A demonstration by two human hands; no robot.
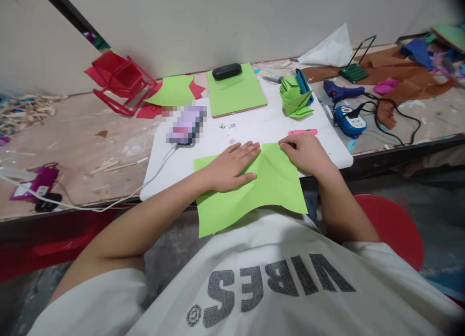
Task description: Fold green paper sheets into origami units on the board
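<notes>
Green paper (254, 190) thin, matt, creased; white board (250, 128) under it smooth, matt; tabletop (90, 147) bare wood, rough, scuffed; black case (227, 71) smooth, semi-gloss; glue gun (343, 91) glossy blue plastic; stool (395, 224) shiny red plastic; brown cloth (407, 77) soft, matt

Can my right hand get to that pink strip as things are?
Probably yes. The right hand sits at the green paper's edge, just short of the pink strip, with only bare white board between.

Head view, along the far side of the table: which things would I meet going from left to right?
Red paper chair → loose green sheet → black case → folded green paper model → blue glue gun.
</notes>
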